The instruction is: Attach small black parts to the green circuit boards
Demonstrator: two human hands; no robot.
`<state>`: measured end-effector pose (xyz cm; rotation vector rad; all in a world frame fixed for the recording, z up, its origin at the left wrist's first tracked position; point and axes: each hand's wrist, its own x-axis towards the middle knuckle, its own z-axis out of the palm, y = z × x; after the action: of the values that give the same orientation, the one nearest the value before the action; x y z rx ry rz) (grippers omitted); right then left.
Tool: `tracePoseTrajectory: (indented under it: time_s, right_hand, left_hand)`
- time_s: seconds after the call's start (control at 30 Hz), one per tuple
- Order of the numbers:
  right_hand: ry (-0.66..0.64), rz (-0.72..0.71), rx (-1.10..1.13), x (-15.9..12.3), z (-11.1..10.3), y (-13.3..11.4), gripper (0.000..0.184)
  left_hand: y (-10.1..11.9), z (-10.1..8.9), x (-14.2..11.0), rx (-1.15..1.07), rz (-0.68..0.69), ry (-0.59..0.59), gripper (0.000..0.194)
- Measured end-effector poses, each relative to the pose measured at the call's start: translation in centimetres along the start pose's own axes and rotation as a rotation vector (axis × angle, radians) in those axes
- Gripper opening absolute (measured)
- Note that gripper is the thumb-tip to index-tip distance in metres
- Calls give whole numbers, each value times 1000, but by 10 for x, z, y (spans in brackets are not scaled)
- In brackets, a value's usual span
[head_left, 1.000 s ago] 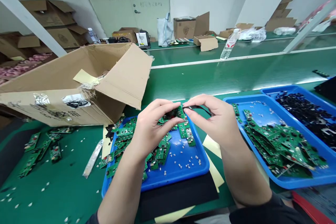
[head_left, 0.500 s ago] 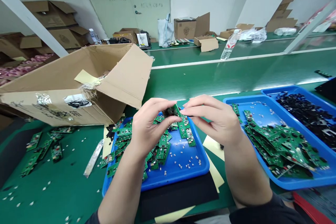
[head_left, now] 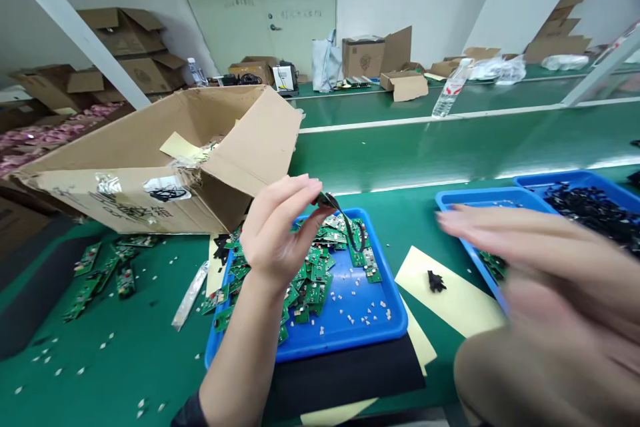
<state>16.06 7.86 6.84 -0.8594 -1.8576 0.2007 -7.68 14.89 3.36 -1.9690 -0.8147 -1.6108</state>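
Note:
My left hand (head_left: 280,227) is closed on a circuit board (head_left: 329,201), held up above the blue tray and turned nearly edge-on. A thin dark curved strip (head_left: 356,233) hangs below the fingertips; whether it is part of the board I cannot tell. Under that hand, the blue tray (head_left: 345,345) holds a heap of green circuit boards (head_left: 313,280) and small white pieces (head_left: 367,313). My right hand (head_left: 545,267), smeared by motion, is at the right over a second blue tray (head_left: 450,199). Its fingers look stretched out, the thumb apart, with nothing visible in them.
A large open cardboard box (head_left: 100,193) stands at the left. Loose boards (head_left: 107,273) and a clear plastic strip (head_left: 191,295) lie before it. A black clump (head_left: 436,281) rests on yellow paper (head_left: 425,263). Black parts (head_left: 590,207) fill another tray at right. A bottle (head_left: 453,88) stands behind.
My right hand has left the board and swung right, over the second tray. The left hand keeps the board, now tilted more edge-on. The view has shifted slightly.

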Motion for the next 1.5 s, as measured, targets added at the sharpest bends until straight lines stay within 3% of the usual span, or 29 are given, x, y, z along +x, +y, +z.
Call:
tracePoseTrajectory:
  time_s: [0.17,0.27,0.5,0.8,0.97,1.23,1.37,1.5]
  right_hand:
    - [-147,262,391,24,66,23,23]
    - [-144,351,538,28,80,33,16]
    - [-108,376,597,27,76,33,12]
    - [-111,433,632,29,77,32,9]
    - [-64,419,606,30,75,35,9]
    - [-156,468,640,30,75,39,11]
    - [-154,428,657,31,76,42,10]
    - [-146,345,537,29,76,42,12]
  left_hand:
    - [13,2,2,-16,49,-40,32]
    - [16,2,1,-8,52,-57,30]
    - [13,2,-1,-24,39,-68,31]
    - [14,3,-3,-85,-133,-87,33]
    - [13,4,-6,-122,-139,-119,36]
    - [13,4,-3,-214,-154,-154,34]
    - [13,3,-1,-226,-113,-220,37]
    - [13,4,-5,-301,-201,-221,35]
